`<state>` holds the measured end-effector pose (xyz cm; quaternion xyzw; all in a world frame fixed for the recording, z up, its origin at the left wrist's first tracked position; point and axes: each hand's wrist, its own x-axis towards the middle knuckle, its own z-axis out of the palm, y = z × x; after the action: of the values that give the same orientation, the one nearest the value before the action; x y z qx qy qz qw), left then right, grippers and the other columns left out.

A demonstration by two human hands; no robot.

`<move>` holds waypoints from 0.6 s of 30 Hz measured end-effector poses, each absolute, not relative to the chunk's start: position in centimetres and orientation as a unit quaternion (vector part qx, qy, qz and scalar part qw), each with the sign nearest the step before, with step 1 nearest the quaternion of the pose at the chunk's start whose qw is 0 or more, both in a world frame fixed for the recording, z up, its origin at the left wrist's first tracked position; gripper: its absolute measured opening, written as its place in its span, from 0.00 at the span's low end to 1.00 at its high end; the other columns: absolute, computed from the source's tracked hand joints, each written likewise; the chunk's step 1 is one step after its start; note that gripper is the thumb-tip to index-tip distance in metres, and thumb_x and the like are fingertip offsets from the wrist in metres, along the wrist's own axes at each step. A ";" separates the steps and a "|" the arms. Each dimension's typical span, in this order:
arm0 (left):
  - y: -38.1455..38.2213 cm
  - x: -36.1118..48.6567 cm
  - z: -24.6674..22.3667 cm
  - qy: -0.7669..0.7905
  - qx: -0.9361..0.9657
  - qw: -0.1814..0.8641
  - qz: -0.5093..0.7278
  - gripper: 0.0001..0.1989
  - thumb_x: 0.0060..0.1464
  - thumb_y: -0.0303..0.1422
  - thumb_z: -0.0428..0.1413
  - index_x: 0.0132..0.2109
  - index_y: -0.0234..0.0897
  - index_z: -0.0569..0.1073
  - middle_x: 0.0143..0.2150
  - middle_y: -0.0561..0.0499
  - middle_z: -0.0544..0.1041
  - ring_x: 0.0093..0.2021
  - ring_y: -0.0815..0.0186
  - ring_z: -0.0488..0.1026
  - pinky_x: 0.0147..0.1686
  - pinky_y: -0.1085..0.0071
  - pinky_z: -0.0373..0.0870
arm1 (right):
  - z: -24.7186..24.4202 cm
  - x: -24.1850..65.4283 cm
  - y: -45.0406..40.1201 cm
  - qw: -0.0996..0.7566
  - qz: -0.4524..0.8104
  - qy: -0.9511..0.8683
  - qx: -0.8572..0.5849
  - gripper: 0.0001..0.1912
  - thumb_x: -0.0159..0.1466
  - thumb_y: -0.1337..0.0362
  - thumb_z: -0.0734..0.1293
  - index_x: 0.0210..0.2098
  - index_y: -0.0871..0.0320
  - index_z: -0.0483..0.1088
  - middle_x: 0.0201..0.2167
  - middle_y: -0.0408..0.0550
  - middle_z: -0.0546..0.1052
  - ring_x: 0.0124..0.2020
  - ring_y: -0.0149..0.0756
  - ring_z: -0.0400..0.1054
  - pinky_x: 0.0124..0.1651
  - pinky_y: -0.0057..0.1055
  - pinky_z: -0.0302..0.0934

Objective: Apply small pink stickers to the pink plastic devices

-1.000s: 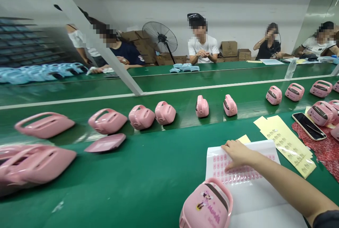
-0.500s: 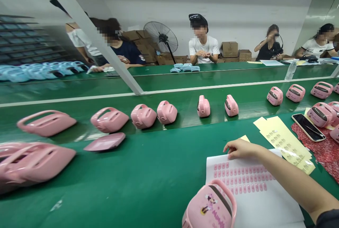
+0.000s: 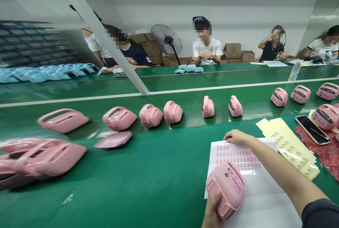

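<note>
My left hand (image 3: 212,211) comes up from the bottom edge, its thumb and fingers round a pink case (image 3: 229,187) with a cartoon print and lettering on its face. The case is tilted above a white sheet (image 3: 265,199) that carries rows of small pink stickers (image 3: 238,158). At the top edge of that sheet is my right hand (image 3: 235,138), fingers curled and pressed together; what they hold, if anything, is too small to make out. My right forearm crosses the sheet's right part.
Pink cases (image 3: 173,112) stand in a row along the green table (image 3: 148,171); more lie at the left. Yellow sticker sheets (image 3: 291,146), a phone (image 3: 313,130) and red wrap are at the right. People sit across the table.
My left hand has come into view with the pink case, which is raised and turned. My right hand has shifted slightly up on the sheet. The whole view has moved a little.
</note>
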<state>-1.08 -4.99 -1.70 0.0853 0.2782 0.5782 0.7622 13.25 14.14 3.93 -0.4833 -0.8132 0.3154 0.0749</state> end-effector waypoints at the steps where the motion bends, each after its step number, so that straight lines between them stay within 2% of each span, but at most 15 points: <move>1: -4.9 -0.9 -1.8 0.284 0.072 0.753 0.590 0.27 0.40 0.36 0.65 0.51 0.42 0.73 0.42 0.45 0.81 0.52 0.45 0.70 0.53 0.52 0.63 | 3.8 12.7 13.7 0.076 0.287 -0.818 -0.493 0.12 0.58 0.74 0.62 0.37 0.58 0.75 0.38 0.49 0.76 0.42 0.37 0.67 0.43 0.30 0.59; 4: -5.1 -0.7 -1.9 0.295 0.039 0.740 0.604 0.15 0.41 0.37 0.63 0.40 0.41 0.80 0.39 0.47 0.82 0.51 0.46 0.71 0.52 0.54 0.64 | 3.5 11.6 11.5 0.078 0.211 -0.826 -0.517 0.15 0.61 0.75 0.58 0.42 0.62 0.73 0.43 0.58 0.72 0.48 0.43 0.64 0.49 0.36 0.55; 7: -5.4 -0.7 -1.5 0.302 0.025 0.745 0.594 0.11 0.40 0.37 0.64 0.34 0.40 0.81 0.35 0.47 0.82 0.45 0.47 0.75 0.50 0.55 0.66 | 3.2 11.3 9.4 0.065 0.173 -0.830 -0.526 0.13 0.62 0.70 0.61 0.45 0.65 0.71 0.43 0.61 0.71 0.47 0.46 0.63 0.49 0.38 0.55; 11: -5.4 -0.6 -1.1 0.313 0.027 0.740 0.594 0.12 0.38 0.37 0.65 0.33 0.39 0.81 0.37 0.45 0.82 0.43 0.48 0.76 0.47 0.55 0.69 | 2.9 11.2 8.6 0.054 0.153 -0.827 -0.538 0.16 0.59 0.62 0.66 0.45 0.65 0.70 0.44 0.60 0.71 0.47 0.49 0.62 0.48 0.39 0.56; 18: -5.3 -0.5 -0.9 0.321 0.030 0.740 0.590 0.11 0.40 0.37 0.64 0.34 0.39 0.80 0.34 0.45 0.82 0.43 0.47 0.76 0.43 0.56 0.71 | 2.2 10.9 9.8 0.064 0.152 -0.810 -0.563 0.13 0.58 0.63 0.67 0.41 0.63 0.70 0.40 0.57 0.72 0.44 0.44 0.66 0.45 0.35 0.58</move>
<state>-0.47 -5.33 -0.93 0.0298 0.3209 0.5899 0.7404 10.88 9.78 2.18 -0.5632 -0.8098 0.1517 0.0635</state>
